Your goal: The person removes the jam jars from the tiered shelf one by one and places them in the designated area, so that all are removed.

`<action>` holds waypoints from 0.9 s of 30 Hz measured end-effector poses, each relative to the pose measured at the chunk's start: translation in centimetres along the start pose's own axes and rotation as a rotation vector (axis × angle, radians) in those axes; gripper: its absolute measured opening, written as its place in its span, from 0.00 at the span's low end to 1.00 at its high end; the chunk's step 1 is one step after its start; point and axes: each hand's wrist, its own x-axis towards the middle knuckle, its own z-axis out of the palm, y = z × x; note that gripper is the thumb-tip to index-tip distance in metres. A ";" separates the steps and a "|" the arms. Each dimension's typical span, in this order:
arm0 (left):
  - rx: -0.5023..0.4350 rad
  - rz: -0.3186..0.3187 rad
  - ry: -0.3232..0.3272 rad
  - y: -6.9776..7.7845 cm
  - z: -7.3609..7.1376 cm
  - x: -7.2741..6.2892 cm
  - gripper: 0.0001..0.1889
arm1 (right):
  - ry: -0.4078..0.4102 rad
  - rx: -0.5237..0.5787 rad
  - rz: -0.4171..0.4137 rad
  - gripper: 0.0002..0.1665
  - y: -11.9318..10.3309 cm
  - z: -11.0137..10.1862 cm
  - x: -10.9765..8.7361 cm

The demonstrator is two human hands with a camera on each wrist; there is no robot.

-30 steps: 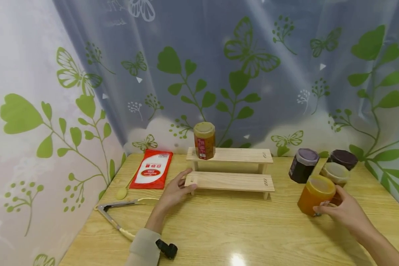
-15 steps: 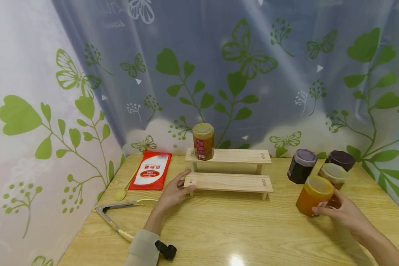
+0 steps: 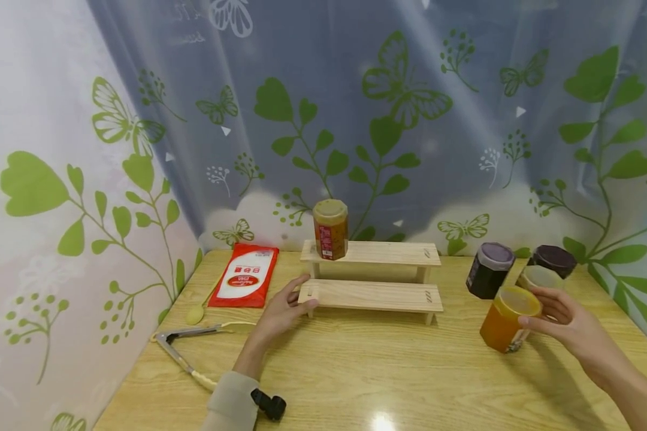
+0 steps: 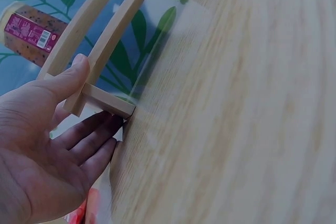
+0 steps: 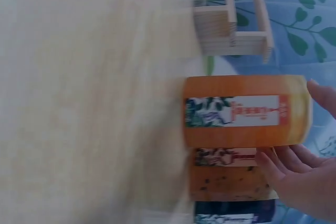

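My left hand holds the left end of the lower tier of a two-step wooden shelf. In the left wrist view its thumb lies against the board, with the fingers stretched beside the leg. On the right, my right hand grips the upper part of an orange jar with a yellow lid, thumb in front and fingers behind. The right wrist view shows the jar's label, its base down at the table. Another amber jar with a red label stands on the shelf's upper tier, at the left.
Behind the orange jar stand a purple-lidded dark jar, a pale-lidded jar and a dark-lidded jar. At left lie a red and white sugar bag, a yellow spoon and open tongs. A patterned curtain hangs behind.
My right hand has shifted up from the orange jar's side to around its lid, uncovering part of the label. The jar and my left hand stay in place.
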 end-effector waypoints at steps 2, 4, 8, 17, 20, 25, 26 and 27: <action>-0.013 0.004 -0.003 0.1 -0.1 0.1 0.36 | 0.016 0.011 -0.035 0.41 -0.5 -0.1 0.2; -0.025 0.011 -0.004 0.1 -0.1 0.2 0.36 | 0.042 0.032 -0.088 0.38 -1.2 -0.1 0.4; -0.005 0.012 0.010 0.1 -0.3 0.3 0.36 | 0.059 0.098 -0.193 0.33 -2.6 -0.2 1.0; 0.017 0.001 0.006 0.1 -0.6 0.0 0.36 | -0.050 0.269 -0.306 0.30 -6.9 2.5 3.3; 0.027 0.016 0.005 0.0 -0.5 -0.1 0.35 | -0.083 0.254 -0.306 0.30 -8.4 4.2 4.2; 0.025 0.018 0.004 -0.2 -0.3 0.0 0.35 | -0.115 0.215 -0.269 0.37 -10.5 7.0 6.0; 0.028 0.016 0.006 -0.2 -0.3 0.1 0.35 | -0.125 0.214 -0.265 0.39 -10.8 7.6 6.4; 0.028 0.013 0.007 -0.2 -0.2 0.1 0.35 | -0.134 0.217 -0.261 0.40 -11.1 8.1 6.8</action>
